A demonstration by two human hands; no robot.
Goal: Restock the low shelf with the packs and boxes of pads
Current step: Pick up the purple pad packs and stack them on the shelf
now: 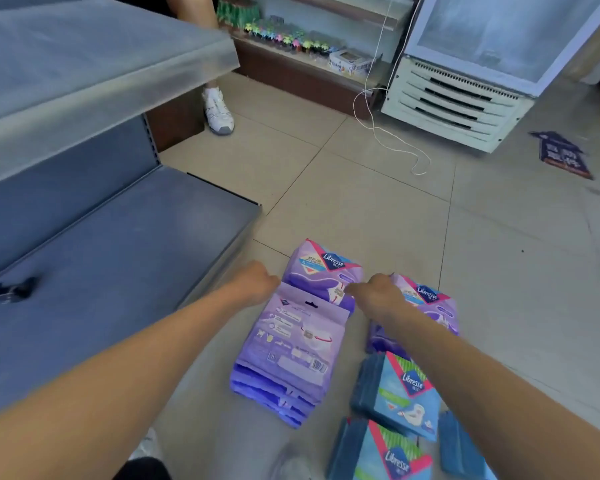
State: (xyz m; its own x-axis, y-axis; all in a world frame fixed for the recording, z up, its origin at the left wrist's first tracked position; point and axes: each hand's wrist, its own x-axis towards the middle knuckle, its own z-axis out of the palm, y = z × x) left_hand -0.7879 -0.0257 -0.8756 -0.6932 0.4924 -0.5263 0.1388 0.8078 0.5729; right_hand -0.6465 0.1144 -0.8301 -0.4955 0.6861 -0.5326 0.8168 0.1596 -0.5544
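Observation:
Purple and blue packs of pads lie on the tiled floor in front of me. My left hand (257, 282) is curled at the left edge of the far purple pack (321, 268). My right hand (374, 296) reaches over that pack's right edge, fingers bent onto it, beside a second purple pack (433, 303). A stack of purple packs (295, 351) lies back side up between my arms. Two blue packs (400, 393) (385, 455) lie nearer me on the right. The low grey shelf (111, 258) is to the left, bare except for a small dark object (11, 289).
An upper shelf board (84, 74) overhangs the low shelf. A person's leg and white shoe (219, 109) stand behind it. A white cooler (471, 81) with a loose cable (388, 133) stands at the back right, beside a wooden display of small goods (302, 43).

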